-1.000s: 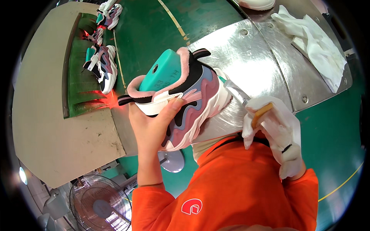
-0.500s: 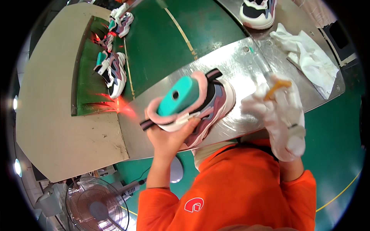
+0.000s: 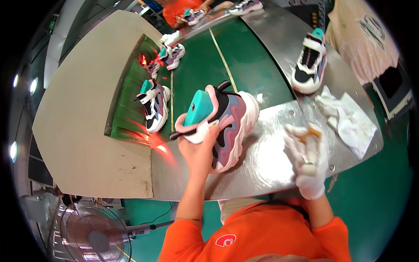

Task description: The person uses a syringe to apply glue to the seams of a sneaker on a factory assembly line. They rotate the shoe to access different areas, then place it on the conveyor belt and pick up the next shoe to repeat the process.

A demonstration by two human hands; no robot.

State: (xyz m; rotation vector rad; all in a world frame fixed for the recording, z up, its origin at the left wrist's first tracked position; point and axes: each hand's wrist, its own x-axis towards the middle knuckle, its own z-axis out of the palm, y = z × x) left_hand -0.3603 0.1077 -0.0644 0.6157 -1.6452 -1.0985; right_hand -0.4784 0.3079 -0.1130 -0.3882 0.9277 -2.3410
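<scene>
My bare left hand (image 3: pixel 198 146) grips a chunky sneaker (image 3: pixel 233 131) at its heel and collar, thumb over the white strap. The sneaker is tilted above the metal table, its mauve, grey and white side showing. A turquoise insert (image 3: pixel 200 109) with a round hole fills its pink-lined opening. My right hand (image 3: pixel 307 161), in a white glove, is to the right of the sneaker and apart from it. Its fingers are blurred and look curled around a small orange-brown piece (image 3: pixel 310 134), whose kind I cannot make out.
A finished-looking sneaker (image 3: pixel 310 65) and a crumpled white cloth (image 3: pixel 349 122) lie on the metal table (image 3: pixel 183 183) at right. Several sneakers, one a strapped sneaker (image 3: pixel 153 107), sit on the green belt (image 3: pixel 227 48) beside a beige cover (image 3: pixel 83 118). Another person (image 3: pixel 176 13) works at the far end.
The view has tilted up, showing more of the far end. My left hand has turned the sneaker so more of its side and sole edge show. My right hand stays off the sneaker.
</scene>
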